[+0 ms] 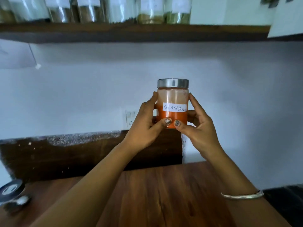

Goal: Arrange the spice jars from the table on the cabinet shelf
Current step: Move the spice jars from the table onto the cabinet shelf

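Left hand, right hand gripping one chilli jar, one table jar

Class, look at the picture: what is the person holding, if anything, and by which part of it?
A red chilli powder jar, held upright by its glass sides: left hand and right hand grip the lower body, not the lid.

We're in a home kitchen: a dark wooden wall shelf lined with labelled clear glass spice jars, a white wall switch plate, a brown wood-grain tabletop right below.
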A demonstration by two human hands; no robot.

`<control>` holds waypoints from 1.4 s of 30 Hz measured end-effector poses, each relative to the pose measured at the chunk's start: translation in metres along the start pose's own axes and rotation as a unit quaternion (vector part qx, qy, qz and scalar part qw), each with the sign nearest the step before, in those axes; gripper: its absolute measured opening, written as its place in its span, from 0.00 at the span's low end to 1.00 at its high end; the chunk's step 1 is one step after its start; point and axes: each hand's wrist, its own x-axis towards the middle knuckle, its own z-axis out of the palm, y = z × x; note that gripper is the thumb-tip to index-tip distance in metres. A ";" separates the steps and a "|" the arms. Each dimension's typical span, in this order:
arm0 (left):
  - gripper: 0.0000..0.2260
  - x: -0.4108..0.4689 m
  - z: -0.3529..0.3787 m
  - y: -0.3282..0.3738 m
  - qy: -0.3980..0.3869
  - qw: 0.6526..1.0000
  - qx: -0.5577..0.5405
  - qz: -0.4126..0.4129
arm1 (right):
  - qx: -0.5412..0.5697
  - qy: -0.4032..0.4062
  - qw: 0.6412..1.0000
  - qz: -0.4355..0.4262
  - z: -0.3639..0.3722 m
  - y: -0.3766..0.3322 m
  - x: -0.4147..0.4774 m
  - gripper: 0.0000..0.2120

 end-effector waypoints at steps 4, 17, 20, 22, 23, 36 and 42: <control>0.28 0.055 -0.007 0.039 0.019 0.999 -0.012 0.035 | -0.034 0.050 0.995 -0.084 -0.029 -0.030 0.044 0.37; 0.29 0.213 -0.003 0.119 0.108 0.974 0.089 0.181 | -0.087 0.102 0.972 -0.195 -0.103 -0.100 0.187 0.39; 0.35 0.239 0.003 0.116 0.092 0.975 0.116 0.164 | -0.089 0.111 0.973 -0.183 -0.108 -0.096 0.212 0.38; 0.36 0.252 0.011 0.112 0.101 0.974 0.123 0.163 | -0.099 0.119 0.973 -0.170 -0.111 -0.092 0.224 0.36; 0.35 0.257 0.015 0.110 0.108 0.972 0.124 0.168 | -0.104 0.121 0.974 -0.160 -0.112 -0.090 0.228 0.34; 0.17 0.277 0.050 0.092 0.217 0.945 0.193 0.150 | -0.285 0.141 0.938 -0.135 -0.118 -0.072 0.266 0.28; 0.09 0.284 0.046 0.090 0.216 0.923 0.284 0.144 | -0.336 0.170 0.919 -0.113 -0.106 -0.066 0.273 0.25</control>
